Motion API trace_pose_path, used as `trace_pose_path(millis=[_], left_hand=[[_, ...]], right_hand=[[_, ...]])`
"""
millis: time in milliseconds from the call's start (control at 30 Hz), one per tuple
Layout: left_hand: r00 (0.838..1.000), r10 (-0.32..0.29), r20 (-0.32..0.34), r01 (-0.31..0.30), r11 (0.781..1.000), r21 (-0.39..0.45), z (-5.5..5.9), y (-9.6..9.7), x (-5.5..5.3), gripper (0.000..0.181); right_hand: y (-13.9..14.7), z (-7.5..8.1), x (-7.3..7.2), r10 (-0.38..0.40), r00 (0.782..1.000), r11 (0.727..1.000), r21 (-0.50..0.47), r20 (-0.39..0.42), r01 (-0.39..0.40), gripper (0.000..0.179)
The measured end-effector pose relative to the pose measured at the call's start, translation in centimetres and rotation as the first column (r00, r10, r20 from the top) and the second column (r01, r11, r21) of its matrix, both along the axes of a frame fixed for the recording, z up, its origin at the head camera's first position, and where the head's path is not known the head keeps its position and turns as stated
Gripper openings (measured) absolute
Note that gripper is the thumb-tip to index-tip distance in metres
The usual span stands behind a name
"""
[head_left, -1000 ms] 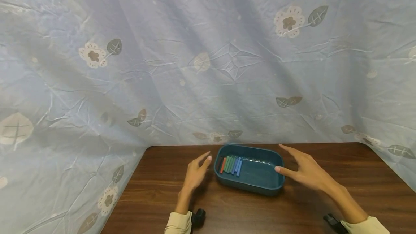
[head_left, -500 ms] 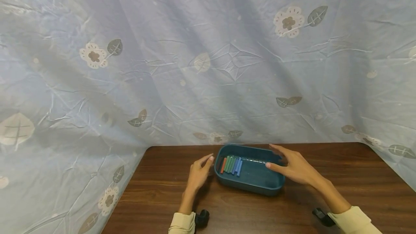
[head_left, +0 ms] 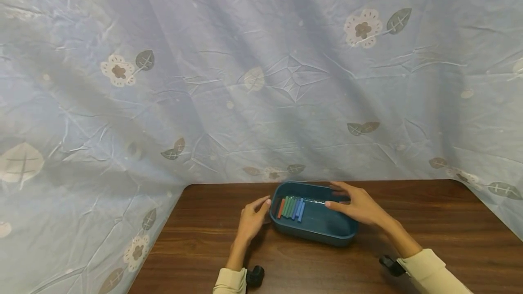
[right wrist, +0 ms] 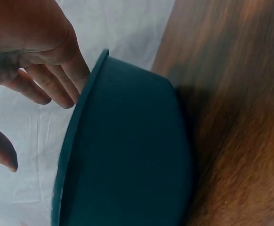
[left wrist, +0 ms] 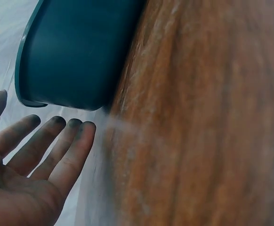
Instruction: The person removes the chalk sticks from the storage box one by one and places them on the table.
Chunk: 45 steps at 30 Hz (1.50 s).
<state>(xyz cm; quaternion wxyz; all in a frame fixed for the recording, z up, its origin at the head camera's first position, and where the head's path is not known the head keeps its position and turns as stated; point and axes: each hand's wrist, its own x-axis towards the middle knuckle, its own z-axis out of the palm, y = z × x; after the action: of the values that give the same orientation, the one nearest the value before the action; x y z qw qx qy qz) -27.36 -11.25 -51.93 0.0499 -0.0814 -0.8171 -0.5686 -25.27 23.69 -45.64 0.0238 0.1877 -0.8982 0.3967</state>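
A dark teal rectangular tub with rounded corners stands near the table's far edge. Side by side at its left end lie several short coloured sticks: a red stick, green sticks and blue sticks. My left hand is beside the tub's left end, fingers extended and holding nothing; in the left wrist view its fingertips point at the tub's end wall. Over the tub's right part hovers my right hand, thumb and fingers spread with nothing between them. The right wrist view shows it above the rim.
The brown wooden table extends around the tub on all sides. Behind it hangs a pale blue sheet printed with flowers and leaves. A black wrist device is at the left cuff, another wrist device at the right.
My right hand has moved left, from beside the tub's right end to over its interior. My left hand has shifted slightly right, closer to the tub. The tub and sticks stay in place.
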Motion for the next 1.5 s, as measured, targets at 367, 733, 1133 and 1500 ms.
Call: trace_pose_path(millis=[367, 733, 1133, 1500], left_hand=[[0.994, -0.079, 0.081, 0.071, 0.993, 0.099, -0.1, -0.2, -0.1, 0.043], [0.981, -0.173, 0.093, 0.154, 0.971, 0.181, -0.3, -0.2, 0.0, 0.046], [0.975, -0.199, 0.098, 0.178, 0.965, 0.190, -0.1, -0.4, -0.1, 0.048], [0.962, -0.240, 0.128, 0.208, 0.953, 0.222, 0.2, -0.4, 0.2, 0.050]], right_hand=[[-2.1, -1.0, -2.0, 0.017, 0.999, 0.999, 0.039, 0.039, -0.018, 0.081], [-3.7, -2.1, -3.7, 0.051, 0.990, 0.998, 0.015, 0.128, -0.053, 0.082], [-4.9, -3.0, -5.2, 0.077, 0.984, 0.997, -0.011, 0.158, -0.077, 0.078], [-5.4, -4.8, -5.6, 0.107, 0.969, 0.991, -0.105, 0.223, -0.086, 0.079]])
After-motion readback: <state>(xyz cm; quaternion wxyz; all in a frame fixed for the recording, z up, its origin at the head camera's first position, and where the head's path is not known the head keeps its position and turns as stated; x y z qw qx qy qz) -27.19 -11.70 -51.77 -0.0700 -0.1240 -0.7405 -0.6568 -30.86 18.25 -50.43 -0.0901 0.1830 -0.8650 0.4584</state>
